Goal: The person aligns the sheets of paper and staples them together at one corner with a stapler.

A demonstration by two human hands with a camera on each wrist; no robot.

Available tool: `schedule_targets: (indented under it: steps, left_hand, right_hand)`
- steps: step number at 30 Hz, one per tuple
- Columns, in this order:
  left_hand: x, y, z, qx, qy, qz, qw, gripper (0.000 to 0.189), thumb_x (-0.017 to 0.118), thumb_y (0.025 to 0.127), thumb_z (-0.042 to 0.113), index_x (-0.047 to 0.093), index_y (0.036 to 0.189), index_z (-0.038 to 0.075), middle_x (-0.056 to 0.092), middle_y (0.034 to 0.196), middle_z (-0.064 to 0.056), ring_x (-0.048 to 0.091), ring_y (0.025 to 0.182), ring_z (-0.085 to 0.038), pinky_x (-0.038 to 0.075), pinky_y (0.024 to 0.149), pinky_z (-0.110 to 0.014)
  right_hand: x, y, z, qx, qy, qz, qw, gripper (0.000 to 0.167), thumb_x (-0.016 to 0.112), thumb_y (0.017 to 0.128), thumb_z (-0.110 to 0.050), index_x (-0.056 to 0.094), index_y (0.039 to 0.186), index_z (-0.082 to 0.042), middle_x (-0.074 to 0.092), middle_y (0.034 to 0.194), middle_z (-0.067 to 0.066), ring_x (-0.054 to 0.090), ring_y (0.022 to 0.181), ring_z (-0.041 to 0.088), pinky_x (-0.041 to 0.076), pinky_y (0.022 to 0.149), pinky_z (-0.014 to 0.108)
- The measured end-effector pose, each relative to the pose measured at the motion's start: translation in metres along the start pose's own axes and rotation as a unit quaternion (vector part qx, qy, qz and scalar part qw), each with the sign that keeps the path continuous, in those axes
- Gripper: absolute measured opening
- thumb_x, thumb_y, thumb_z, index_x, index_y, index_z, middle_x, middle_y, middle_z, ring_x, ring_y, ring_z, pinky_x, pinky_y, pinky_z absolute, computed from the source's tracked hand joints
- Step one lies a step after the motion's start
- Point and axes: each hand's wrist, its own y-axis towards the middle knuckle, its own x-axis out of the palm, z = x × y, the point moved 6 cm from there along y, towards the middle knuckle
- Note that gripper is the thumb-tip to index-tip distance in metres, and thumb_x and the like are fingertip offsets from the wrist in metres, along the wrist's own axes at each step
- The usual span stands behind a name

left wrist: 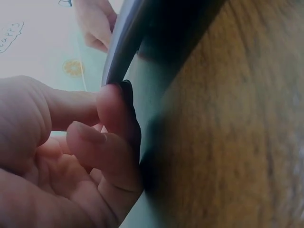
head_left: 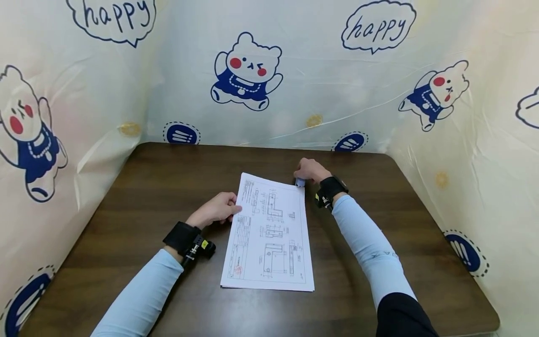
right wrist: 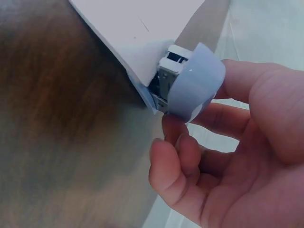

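A stack of paper sheets (head_left: pixel 273 234), its top page printed with technical drawings, lies near the middle of the table. My left hand (head_left: pixel 216 209) pinches the stack's left edge between thumb and curled fingers; the left wrist view shows that edge (left wrist: pixel 124 42) at the fingertips. At the far right corner my right hand (head_left: pixel 311 170) grips a small light-blue stapler (right wrist: pixel 197 85). In the right wrist view the paper corner (right wrist: pixel 142 71) sits between the stapler's upper part and its base, with the thumb on top and fingers beneath.
The dark wooden table (head_left: pixel 177 168) has rounded corners. A pale curtain (head_left: pixel 311 93) printed with cartoon bears stands along its back and sides. Dark wrist bands with cameras (head_left: pixel 191 241) sit on both wrists.
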Motion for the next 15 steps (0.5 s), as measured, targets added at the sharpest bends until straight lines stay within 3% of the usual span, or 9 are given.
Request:
schedule_targets:
  steps: [7, 12, 15]
  left_hand:
    - [0.000, 0.000, 0.004, -0.005, 0.020, 0.002, 0.9998, 0.017, 0.061, 0.097, 0.019, 0.057, 0.102, 0.004, 0.059, 0.073, -0.008, 0.049, 0.052, -0.018, 0.038, 0.047, -0.025]
    - [-0.002, -0.003, 0.005, -0.005, 0.027, -0.004, 0.9996, 0.022, 0.062, 0.097, 0.024, 0.059, 0.105, 0.004, 0.063, 0.075, -0.008, 0.054, 0.056, -0.019, 0.042, 0.048, -0.027]
    - [-0.011, -0.008, 0.010, 0.003, 0.071, 0.011, 0.9974, 0.034, 0.061, 0.097, 0.032, 0.060, 0.116, 0.004, 0.066, 0.084, -0.010, 0.058, 0.062, -0.020, 0.046, 0.052, -0.029]
  right_hand:
    - [0.001, -0.006, 0.005, 0.001, 0.009, -0.010, 0.9999, 0.043, 0.058, 0.096, -0.031, 0.060, 0.131, -0.007, 0.062, 0.123, 0.014, 0.062, 0.097, 0.028, 0.055, 0.066, 0.036]
    - [-0.009, -0.013, 0.005, -0.004, 0.026, -0.030, 0.9992, 0.046, 0.060, 0.096, -0.037, 0.057, 0.134, -0.010, 0.059, 0.125, 0.013, 0.060, 0.105, 0.033, 0.056, 0.077, 0.041]
    - [-0.018, -0.018, 0.007, -0.024, 0.028, -0.055, 0.9978, 0.045, 0.062, 0.095, -0.038, 0.057, 0.132, -0.013, 0.059, 0.119, 0.014, 0.060, 0.101, 0.034, 0.056, 0.080, 0.043]
